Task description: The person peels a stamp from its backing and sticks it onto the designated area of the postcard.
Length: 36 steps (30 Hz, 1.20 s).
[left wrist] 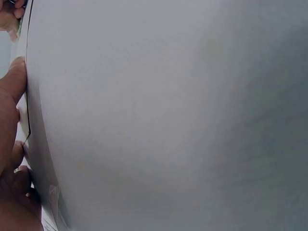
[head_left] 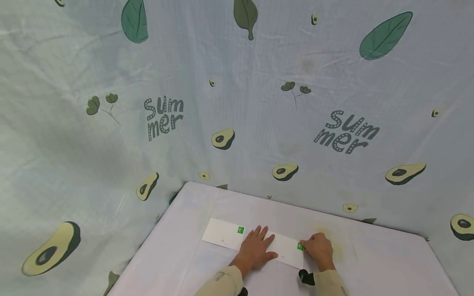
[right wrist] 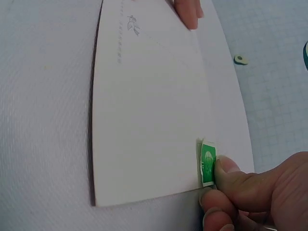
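A long white envelope [head_left: 289,251] lies flat on the white table. My left hand [head_left: 255,248] rests with spread fingers on its left end; the left wrist view catches part of this hand [left wrist: 10,106] at the edge. At the envelope's upper right corner, my right hand [head_left: 320,250] pinches a small green stamp [right wrist: 208,163] between thumb and forefinger. In the right wrist view the stamp's inner edge stands slightly off the paper, casting a shadow. Faint print and a small line drawing [right wrist: 133,25] mark the envelope. The other fingers of my right hand [right wrist: 255,190] are curled.
A second white envelope [head_left: 221,234] with a green stamp [head_left: 240,230] at its upper right corner lies to the left, beside my left hand. Hanging cloth [head_left: 252,123] printed with avocados and leaves borders the table [head_left: 385,263] at the back and left.
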Motion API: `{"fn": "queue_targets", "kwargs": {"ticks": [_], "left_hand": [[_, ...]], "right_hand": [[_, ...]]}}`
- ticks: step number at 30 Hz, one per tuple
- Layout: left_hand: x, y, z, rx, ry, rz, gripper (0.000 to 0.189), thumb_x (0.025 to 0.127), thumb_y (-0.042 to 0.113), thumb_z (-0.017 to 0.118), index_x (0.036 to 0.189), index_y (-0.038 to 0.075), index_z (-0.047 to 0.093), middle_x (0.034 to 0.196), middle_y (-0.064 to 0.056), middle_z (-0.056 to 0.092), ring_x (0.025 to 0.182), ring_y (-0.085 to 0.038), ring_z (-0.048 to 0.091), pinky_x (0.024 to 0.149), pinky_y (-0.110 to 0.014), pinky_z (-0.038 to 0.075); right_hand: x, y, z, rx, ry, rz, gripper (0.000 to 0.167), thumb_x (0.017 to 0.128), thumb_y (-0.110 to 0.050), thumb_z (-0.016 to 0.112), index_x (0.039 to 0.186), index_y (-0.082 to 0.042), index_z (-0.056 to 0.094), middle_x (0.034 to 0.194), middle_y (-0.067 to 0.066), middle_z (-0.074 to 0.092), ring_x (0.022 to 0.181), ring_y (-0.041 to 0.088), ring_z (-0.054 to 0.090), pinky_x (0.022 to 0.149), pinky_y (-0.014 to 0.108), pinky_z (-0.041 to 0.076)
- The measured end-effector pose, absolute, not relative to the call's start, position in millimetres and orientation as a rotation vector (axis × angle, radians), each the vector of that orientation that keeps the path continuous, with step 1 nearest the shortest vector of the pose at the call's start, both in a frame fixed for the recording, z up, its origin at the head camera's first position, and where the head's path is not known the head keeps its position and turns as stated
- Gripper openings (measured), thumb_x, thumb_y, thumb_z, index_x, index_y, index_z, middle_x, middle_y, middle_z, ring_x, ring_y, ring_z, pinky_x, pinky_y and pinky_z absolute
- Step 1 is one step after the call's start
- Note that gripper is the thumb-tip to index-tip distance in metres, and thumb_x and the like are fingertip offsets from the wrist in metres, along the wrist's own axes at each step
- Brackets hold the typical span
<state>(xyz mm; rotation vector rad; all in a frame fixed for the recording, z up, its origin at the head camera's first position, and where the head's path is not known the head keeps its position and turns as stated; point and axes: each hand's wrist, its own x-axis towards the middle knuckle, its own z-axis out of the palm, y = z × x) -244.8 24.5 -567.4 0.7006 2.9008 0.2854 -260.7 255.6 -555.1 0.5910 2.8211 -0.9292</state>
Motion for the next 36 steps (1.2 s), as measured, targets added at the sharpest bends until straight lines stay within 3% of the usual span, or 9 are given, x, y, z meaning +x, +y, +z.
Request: {"fn": "queue_targets", "kwargs": {"ticks": [5,9,14,19,25,31,36], "left_hand": [[-249,23,-566,0.679,2.928,0.278,0.066,0.101,0.062,0.053,0.159,0.029,0.046,0.171,-0.001,0.035,0.161,-0.025,0.03,0.13,-0.041,0.031],[-252,22,-564,0.685,2.943,0.266,0.066,0.102,0.062,0.052,0.159,0.029,0.045,0.171,-0.001,0.035,0.161,-0.024,0.03,0.129,-0.04,0.031],[-256,21,-560,0.682,2.971,0.229,0.066,0.102,0.061,0.052,0.159,0.028,0.045,0.171,-0.001,0.034,0.161,-0.024,0.03,0.13,-0.039,0.031],[-257,20,-555,0.676,2.974,0.202,0.066,0.103,0.06,0.052,0.159,0.027,0.044,0.171,-0.002,0.034,0.161,-0.025,0.031,0.13,-0.039,0.031],[-254,20,-551,0.647,2.962,0.224,0.065,0.102,0.059,0.054,0.159,0.027,0.045,0.171,-0.002,0.035,0.161,-0.025,0.031,0.13,-0.04,0.031],[-253,21,-553,0.65,2.969,0.183,0.065,0.102,0.06,0.052,0.159,0.028,0.046,0.171,-0.002,0.036,0.16,-0.025,0.032,0.129,-0.039,0.032],[-252,23,-553,0.647,2.957,0.198,0.065,0.102,0.059,0.053,0.159,0.028,0.046,0.171,-0.002,0.036,0.16,-0.024,0.031,0.129,-0.039,0.031]], "right_hand": [[-264,256,-556,0.54,2.823,-0.98,0.026,0.094,-0.019,0.075,0.085,0.004,0.067,0.061,0.005,0.064,0.064,0.019,0.058,0.056,0.028,0.041],[-268,255,-554,0.553,2.846,-0.977,0.027,0.094,-0.019,0.073,0.09,0.007,0.067,0.066,0.008,0.065,0.068,0.023,0.06,0.059,0.032,0.046],[-276,250,-547,0.601,2.856,-0.933,0.04,0.095,-0.018,0.067,0.114,0.017,0.062,0.093,0.025,0.071,0.083,0.034,0.066,0.077,0.047,0.059],[-281,246,-546,0.592,2.854,-0.876,0.047,0.096,-0.023,0.066,0.119,0.018,0.06,0.112,0.033,0.07,0.09,0.038,0.069,0.084,0.051,0.061],[-278,243,-548,0.506,2.853,-0.81,0.048,0.095,-0.03,0.072,0.11,0.014,0.063,0.099,0.026,0.07,0.08,0.031,0.063,0.072,0.044,0.058],[-268,243,-545,0.384,2.845,-0.808,0.033,0.089,-0.024,0.081,0.087,0.002,0.06,0.079,0.013,0.061,0.074,0.026,0.056,0.062,0.033,0.047],[-261,253,-544,0.312,2.859,-0.8,0.027,0.087,-0.016,0.082,0.082,-0.002,0.059,0.076,0.008,0.057,0.074,0.023,0.054,0.062,0.03,0.042]]}}
